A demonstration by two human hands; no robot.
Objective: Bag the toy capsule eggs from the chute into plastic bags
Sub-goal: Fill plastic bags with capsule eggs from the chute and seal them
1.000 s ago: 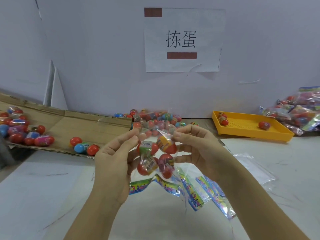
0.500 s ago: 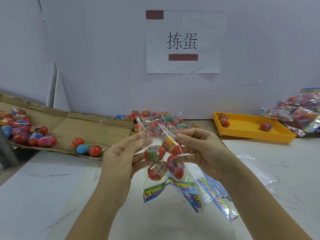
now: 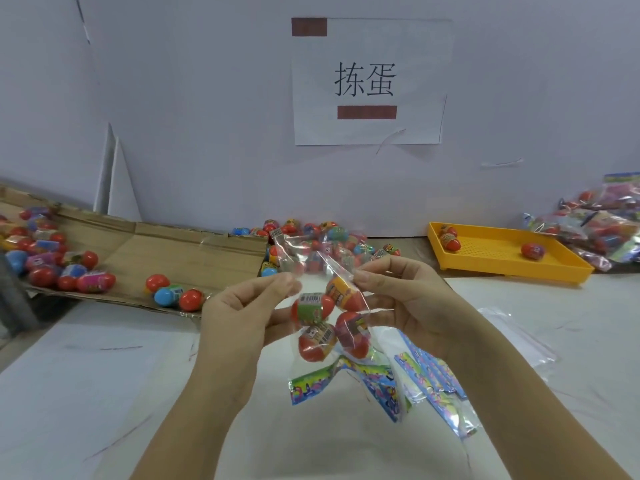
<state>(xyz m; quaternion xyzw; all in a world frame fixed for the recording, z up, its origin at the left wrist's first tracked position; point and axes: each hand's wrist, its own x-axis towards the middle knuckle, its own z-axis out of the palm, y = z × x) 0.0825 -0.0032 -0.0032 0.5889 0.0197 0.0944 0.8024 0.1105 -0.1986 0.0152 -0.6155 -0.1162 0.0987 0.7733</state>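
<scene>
— While the left hand (image 3: 242, 313) pinches one edge of the plastic bag (image 3: 310, 261) between thumb and forefinger, what does the right hand (image 3: 405, 299) do?

— It pinches the opposite edge the same way, its other fingers loosely curled. The bag hangs between the two, above the table (image 3: 86, 393).

— What is inside it?

— Four capsule eggs (image 3: 313, 308): smooth, hard, mostly red shells with printed labels, stacked in two pairs. The film is thin, clear and crinkled, and a bright printed strip crosses its lower end.

— Which way does the long axis run?

— From the mouth, high and far, down to the printed end, low and near. Neither hand is nearer, since each has one side of the mouth.

— So what does the next move turn on?

— Probably closing that mouth, then setting the bag aside. The filled bags (image 3: 599, 226) lie heaped at the far right, closer to the right hand. The cardboard chute (image 3: 173, 251) slopes in from the left, closer to the left hand, with loose eggs (image 3: 173, 294) on it and more piled at its far end.

— Anything else?

— Flat empty bags (image 3: 433, 375) lie beneath the right wrist. A yellow tray (image 3: 495, 252) with a perforated floor holds three eggs, and a paper sign (image 3: 367, 81) hangs on the wall.
</scene>
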